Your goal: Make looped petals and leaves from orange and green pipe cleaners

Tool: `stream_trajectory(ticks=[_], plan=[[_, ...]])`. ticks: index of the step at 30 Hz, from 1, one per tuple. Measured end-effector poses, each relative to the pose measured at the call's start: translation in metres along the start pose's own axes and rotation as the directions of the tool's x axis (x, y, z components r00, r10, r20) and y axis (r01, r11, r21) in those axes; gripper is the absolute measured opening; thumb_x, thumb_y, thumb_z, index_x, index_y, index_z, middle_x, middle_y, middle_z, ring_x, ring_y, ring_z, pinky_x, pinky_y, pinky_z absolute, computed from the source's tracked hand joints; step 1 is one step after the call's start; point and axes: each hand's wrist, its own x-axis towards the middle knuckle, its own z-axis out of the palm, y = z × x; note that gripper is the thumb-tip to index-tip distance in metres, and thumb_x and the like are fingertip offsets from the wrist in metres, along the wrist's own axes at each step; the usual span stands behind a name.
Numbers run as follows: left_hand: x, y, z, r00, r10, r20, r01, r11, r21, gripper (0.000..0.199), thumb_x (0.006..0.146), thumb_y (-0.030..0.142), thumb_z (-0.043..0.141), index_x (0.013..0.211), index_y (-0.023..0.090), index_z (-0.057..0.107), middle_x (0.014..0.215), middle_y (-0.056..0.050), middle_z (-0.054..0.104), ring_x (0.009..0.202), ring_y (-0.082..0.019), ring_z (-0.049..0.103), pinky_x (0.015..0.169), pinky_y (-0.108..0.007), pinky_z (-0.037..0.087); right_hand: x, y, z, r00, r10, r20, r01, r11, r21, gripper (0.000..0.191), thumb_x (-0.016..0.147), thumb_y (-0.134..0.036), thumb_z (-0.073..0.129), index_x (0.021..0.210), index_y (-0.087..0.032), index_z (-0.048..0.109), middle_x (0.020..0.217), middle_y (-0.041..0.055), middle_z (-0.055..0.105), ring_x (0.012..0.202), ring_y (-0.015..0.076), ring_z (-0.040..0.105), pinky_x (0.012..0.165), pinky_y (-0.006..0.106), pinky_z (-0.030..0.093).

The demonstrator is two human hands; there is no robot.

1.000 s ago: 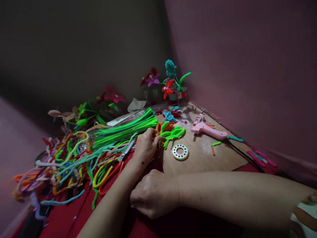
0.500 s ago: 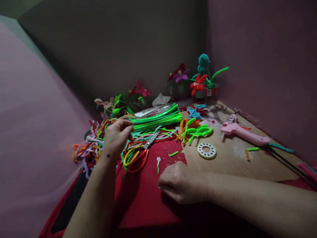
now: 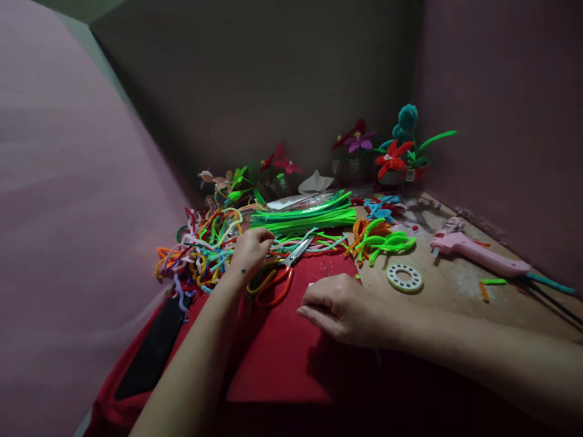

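My left hand [image 3: 253,252] is curled with its fingers pressed together, over the orange-handled scissors [image 3: 289,265] and beside the pipe-cleaner pile. Whatever it pinches, if anything, is too small to make out. My right hand [image 3: 339,303] hovers over the red cloth [image 3: 277,358], its fingers also closed, and hides most of a small white-tipped piece. I cannot make out anything held in it. Behind the scissors lies a bundle of green pipe cleaners [image 3: 310,215]. Bent green pieces [image 3: 389,243] rest on the wooden board, near a white ring with holes [image 3: 418,281].
A pink glue gun [image 3: 483,255] with a dark cable lies on the board [image 3: 455,309] at right. Pipe-cleaner flowers [image 3: 395,159] stand along the back. Tangled coloured pipe cleaners [image 3: 195,249] and a black flat object [image 3: 150,352] are at left.
The view has shifted, so the table items appear farther right. My right hand has moved up the cloth toward the back and now covers the small pieces there. Both hands stay closed.
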Motion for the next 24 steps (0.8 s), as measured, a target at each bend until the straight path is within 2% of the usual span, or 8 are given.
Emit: stream_trajectory(ticks=[5, 8, 11, 14, 16, 21, 24], plan=[[0.018, 0.024, 0.025, 0.990, 0.092, 0.104, -0.105, 0.986, 0.130, 0.024, 0.068, 0.019, 0.052, 0.083, 0.019, 0.071, 0.086, -0.007, 0.071, 0.081, -0.019, 0.063, 0.070, -0.023, 0.043, -0.002, 0.013, 0.011, 1.000, 0.003, -0.029, -0.006, 0.995, -0.099, 0.022, 0.082, -0.021, 0.047, 0.065, -0.013, 0.059, 0.060, 0.0056, 0.060, 0.056, 0.0121, 0.051, 0.054, 0.023, 0.032], [0.027, 0.027, 0.038, 0.985, 0.094, 0.144, -0.126, 0.965, 0.231, 0.025, 0.066, 0.014, 0.050, 0.079, 0.017, 0.071, 0.084, -0.012, 0.070, 0.080, -0.023, 0.063, 0.067, -0.027, 0.043, -0.009, 0.023, 0.013, 0.999, -0.023, -0.029, 0.017, 0.981, -0.192, 0.023, 0.083, -0.022, 0.046, 0.065, -0.013, 0.057, 0.060, 0.0062, 0.060, 0.057, 0.0134, 0.052, 0.054, 0.025, 0.032], [0.029, 0.027, 0.044, 0.978, 0.100, 0.183, -0.155, 0.937, 0.313, 0.021, 0.064, 0.013, 0.050, 0.070, 0.015, 0.070, 0.077, -0.016, 0.069, 0.075, -0.026, 0.063, 0.062, -0.030, 0.042, -0.014, 0.028, 0.012, 0.999, -0.036, -0.020, 0.031, 0.980, -0.199, 0.023, 0.084, -0.024, 0.045, 0.065, -0.014, 0.056, 0.060, 0.0051, 0.059, 0.057, 0.0131, 0.051, 0.054, 0.024, 0.033], [0.027, 0.026, 0.044, 0.972, 0.126, 0.198, -0.193, 0.909, 0.368, 0.019, 0.065, 0.013, 0.048, 0.065, 0.015, 0.067, 0.077, -0.017, 0.068, 0.075, -0.027, 0.062, 0.060, -0.030, 0.041, -0.015, 0.030, 0.012, 0.999, -0.034, -0.027, 0.030, 0.987, -0.158, 0.023, 0.084, -0.024, 0.045, 0.065, -0.015, 0.055, 0.061, 0.0037, 0.059, 0.057, 0.0120, 0.051, 0.055, 0.024, 0.033], [0.024, 0.025, 0.041, 0.973, 0.139, 0.184, -0.203, 0.895, 0.396, 0.020, 0.068, 0.012, 0.046, 0.068, 0.016, 0.065, 0.080, -0.016, 0.068, 0.076, -0.026, 0.062, 0.060, -0.029, 0.040, -0.014, 0.030, 0.012, 0.999, -0.027, -0.033, 0.022, 0.991, -0.133, 0.023, 0.084, -0.024, 0.045, 0.065, -0.015, 0.056, 0.061, 0.0035, 0.059, 0.056, 0.0115, 0.050, 0.055, 0.023, 0.033], [0.014, 0.024, 0.027, 0.992, 0.095, 0.083, -0.124, 0.869, 0.479, 0.026, 0.074, 0.013, 0.040, 0.091, 0.017, 0.060, 0.082, -0.015, 0.066, 0.076, -0.027, 0.062, 0.059, -0.030, 0.040, -0.013, 0.028, 0.010, 1.000, 0.002, -0.002, -0.002, 0.994, -0.110, 0.024, 0.084, -0.023, 0.046, 0.064, -0.014, 0.056, 0.060, 0.0034, 0.058, 0.056, 0.0110, 0.049, 0.055, 0.023, 0.033], [0.010, 0.027, 0.017, 0.996, 0.079, 0.043, -0.090, 0.851, 0.517, 0.025, 0.074, 0.014, 0.042, 0.094, 0.016, 0.057, 0.083, -0.016, 0.065, 0.076, -0.029, 0.062, 0.059, -0.031, 0.039, -0.013, 0.026, 0.009, 1.000, 0.010, 0.007, -0.009, 0.995, -0.102, 0.023, 0.083, -0.023, 0.047, 0.065, -0.013, 0.057, 0.060, 0.0034, 0.058, 0.057, 0.0109, 0.049, 0.055, 0.022, 0.033]])
